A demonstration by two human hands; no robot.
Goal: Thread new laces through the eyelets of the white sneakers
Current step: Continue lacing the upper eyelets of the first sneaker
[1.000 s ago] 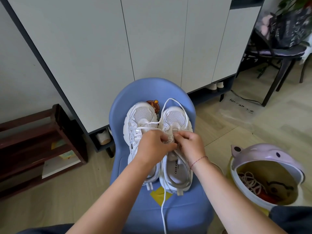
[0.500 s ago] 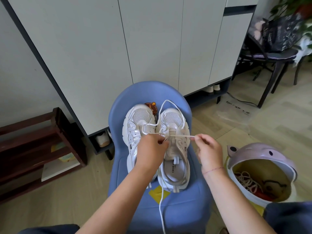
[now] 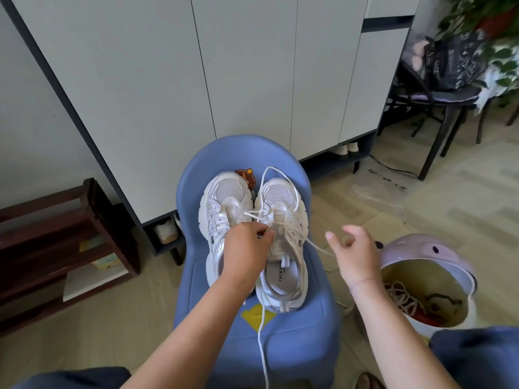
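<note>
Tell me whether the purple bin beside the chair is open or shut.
Open: the purple lid stands tilted back and the inside of the bin shows, with coiled white cord lying in it.

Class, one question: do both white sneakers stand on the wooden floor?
No, both white sneakers rest on the seat of the blue plastic chair.

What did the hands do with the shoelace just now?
The right hand pulled the lace out to the right, then let go; it is open now. The left hand stayed pinching the lace at the white sneakers, which stayed on the blue chair.
</note>
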